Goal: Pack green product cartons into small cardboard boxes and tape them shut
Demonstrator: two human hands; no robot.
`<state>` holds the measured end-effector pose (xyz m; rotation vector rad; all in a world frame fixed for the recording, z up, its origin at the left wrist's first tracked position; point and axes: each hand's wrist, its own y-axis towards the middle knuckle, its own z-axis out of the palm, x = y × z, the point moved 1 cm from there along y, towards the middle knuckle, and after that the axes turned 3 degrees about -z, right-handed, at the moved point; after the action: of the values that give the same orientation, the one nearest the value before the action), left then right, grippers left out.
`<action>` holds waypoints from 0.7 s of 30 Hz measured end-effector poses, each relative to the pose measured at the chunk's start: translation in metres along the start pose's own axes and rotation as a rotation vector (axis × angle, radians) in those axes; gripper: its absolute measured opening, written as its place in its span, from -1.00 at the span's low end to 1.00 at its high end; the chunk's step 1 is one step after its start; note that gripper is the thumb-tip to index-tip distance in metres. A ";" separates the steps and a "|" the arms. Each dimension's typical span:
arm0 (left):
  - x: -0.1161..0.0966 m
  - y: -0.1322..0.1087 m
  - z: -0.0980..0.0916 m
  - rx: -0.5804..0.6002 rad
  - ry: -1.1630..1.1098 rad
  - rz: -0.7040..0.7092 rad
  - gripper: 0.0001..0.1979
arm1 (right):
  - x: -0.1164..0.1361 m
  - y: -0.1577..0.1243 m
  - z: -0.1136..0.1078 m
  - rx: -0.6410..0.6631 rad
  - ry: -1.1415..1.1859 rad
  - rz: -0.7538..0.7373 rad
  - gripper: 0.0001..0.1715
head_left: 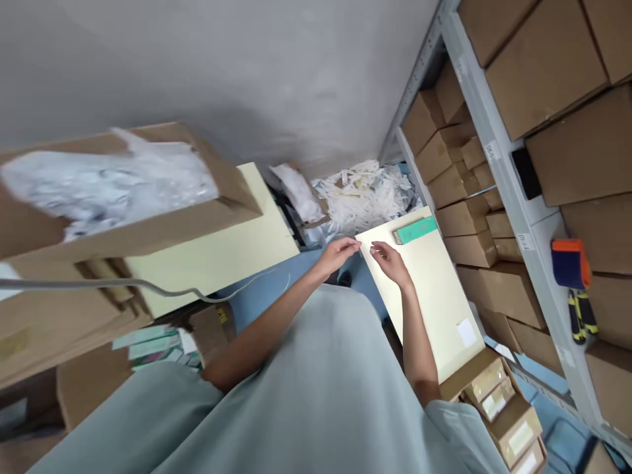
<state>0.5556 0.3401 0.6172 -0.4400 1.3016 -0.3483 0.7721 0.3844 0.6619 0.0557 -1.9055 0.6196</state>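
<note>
Reaching toward the cream table (434,296): left hand (338,253) at its near corner, fingers loosely curled, holding nothing visible; right hand (390,260) over the same corner, fingers apart; teal box (415,230) beyond the corner; shelf (513,197) beside the table.

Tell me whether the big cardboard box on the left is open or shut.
Open. The large brown cardboard box has its flap raised, and crumpled clear plastic bags show in its mouth.
</note>
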 end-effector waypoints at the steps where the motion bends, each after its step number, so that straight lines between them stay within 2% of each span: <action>1: 0.001 -0.017 -0.012 -0.050 -0.014 0.012 -0.52 | 0.002 -0.004 0.012 0.041 0.013 -0.014 -0.68; 8: 0.007 -0.139 -0.091 -0.401 -0.181 0.098 -0.42 | 0.031 -0.025 0.077 0.310 -0.010 -0.093 -0.71; 12: 0.010 -0.192 -0.129 -0.573 -0.321 0.147 -0.44 | 0.058 -0.041 0.106 0.439 -0.076 -0.134 -0.66; 14: 0.013 -0.213 -0.148 -0.640 -0.376 0.187 -0.46 | 0.072 -0.047 0.127 0.498 -0.118 -0.153 -0.63; 17: 0.023 -0.246 -0.178 -0.710 -0.450 0.253 -0.46 | 0.093 -0.052 0.180 0.634 -0.203 -0.201 -0.63; 21: 0.052 -0.300 -0.234 -0.791 -0.559 0.313 -0.48 | 0.116 -0.054 0.288 0.834 -0.303 -0.279 -0.65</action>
<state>0.3404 0.0277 0.6748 -0.9045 0.8883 0.5513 0.4959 0.2386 0.7032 0.9742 -1.7455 1.2181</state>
